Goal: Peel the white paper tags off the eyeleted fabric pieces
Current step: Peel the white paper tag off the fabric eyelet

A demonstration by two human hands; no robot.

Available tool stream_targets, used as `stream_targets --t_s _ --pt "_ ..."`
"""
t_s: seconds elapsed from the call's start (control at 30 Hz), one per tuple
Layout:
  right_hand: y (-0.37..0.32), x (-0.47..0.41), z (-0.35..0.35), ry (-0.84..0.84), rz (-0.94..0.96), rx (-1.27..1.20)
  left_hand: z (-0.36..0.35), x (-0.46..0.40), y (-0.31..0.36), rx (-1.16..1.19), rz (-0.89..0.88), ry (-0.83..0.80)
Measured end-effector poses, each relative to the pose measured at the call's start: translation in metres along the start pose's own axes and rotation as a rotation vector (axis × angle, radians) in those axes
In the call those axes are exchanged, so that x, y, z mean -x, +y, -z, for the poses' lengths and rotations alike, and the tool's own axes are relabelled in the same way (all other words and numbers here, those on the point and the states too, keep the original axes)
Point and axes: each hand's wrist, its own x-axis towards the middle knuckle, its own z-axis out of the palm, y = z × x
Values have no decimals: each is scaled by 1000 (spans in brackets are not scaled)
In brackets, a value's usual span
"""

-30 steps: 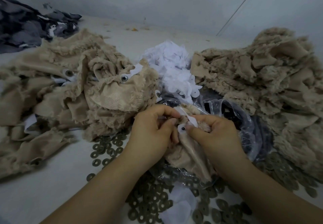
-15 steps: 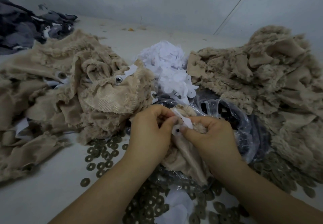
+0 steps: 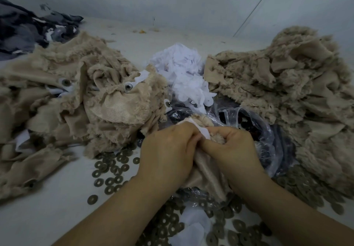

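Seen from above: left hand [image 3: 168, 155] and right hand [image 3: 232, 150] pressed together, each curled around one beige furry fabric piece [image 3: 206, 171], pinching a single white paper tag [image 3: 201, 130] jutting up between the thumbs. Left of the hands, one heap of beige pieces [image 3: 76, 107] with three eyeleted tags showing; right of them, a second heap [image 3: 287, 92]. Beyond the fingertips, one mound of peeled tags [image 3: 183, 73]. Scattered beneath the wrists, dozens of metal washers [image 3: 113, 169].

Dark washers [image 3: 113, 171] lie scattered on the near pale surface [image 3: 47, 217]; a crumpled clear plastic bag [image 3: 266, 130] sits right; grey fabric [image 3: 28, 29] lies far left.
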Motion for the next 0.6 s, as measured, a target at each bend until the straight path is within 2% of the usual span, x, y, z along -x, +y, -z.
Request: stream_targets --t_s 0.1,0.3,0.5,0.6 --pt "-2 0 1 -8 -28 -41 -3 4 -5 -26 -133 43" --pt "-4 0 3 -4 -73 -109 -4 6 -13 121 -89 -5" --pt "-5 1 2 -22 -66 -121 -6 1 -14 492 260 -56" --pt "-4 2 3 -23 -54 -144 -7 0 -13 506 290 -62"
